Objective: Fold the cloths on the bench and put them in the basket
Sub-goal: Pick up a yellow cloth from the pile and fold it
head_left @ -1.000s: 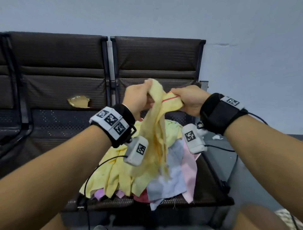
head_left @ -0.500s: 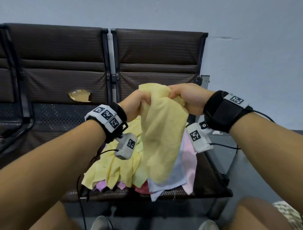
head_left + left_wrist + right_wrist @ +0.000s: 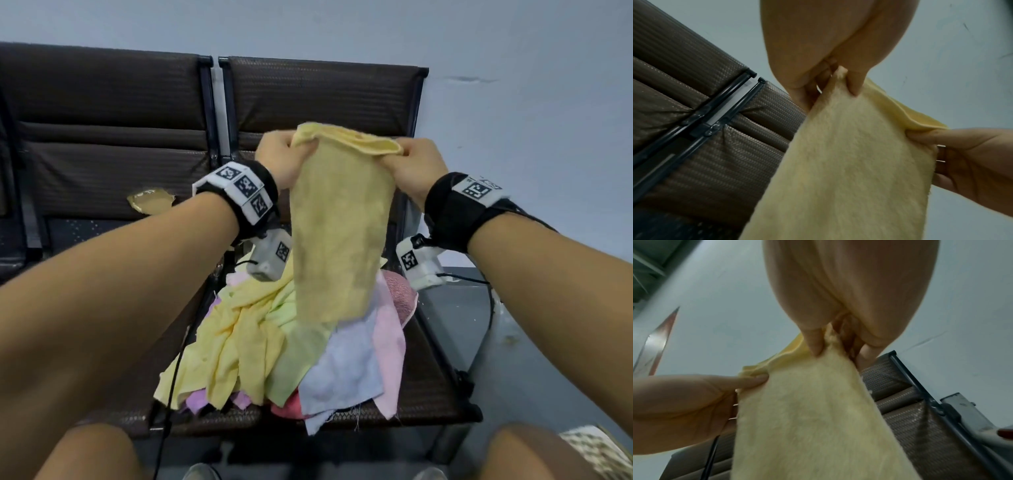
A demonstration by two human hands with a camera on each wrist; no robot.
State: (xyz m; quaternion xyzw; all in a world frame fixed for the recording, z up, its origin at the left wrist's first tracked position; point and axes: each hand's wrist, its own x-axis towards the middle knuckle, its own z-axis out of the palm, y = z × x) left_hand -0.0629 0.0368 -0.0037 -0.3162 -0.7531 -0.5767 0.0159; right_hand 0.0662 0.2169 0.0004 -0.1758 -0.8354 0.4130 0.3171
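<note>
A yellow cloth hangs in the air above the bench, doubled over along its top edge. My left hand pinches its upper left corner and my right hand pinches its upper right corner. In the left wrist view the left hand grips the yellow cloth between thumb and fingers. The right wrist view shows the right hand pinching the yellow cloth the same way. A pile of cloths, yellow, green, blue, pink and purple, lies on the bench seat below. No basket is in view.
Dark brown bench backrests stand behind against a pale wall; one has a torn patch. Cables run down from the wrist cameras over the seat. My knees are at the bottom edge, grey floor to the right.
My hands have moved apart and lifted, spreading the bunched yellow cloth into a flat, doubled panel that hangs straight down.
</note>
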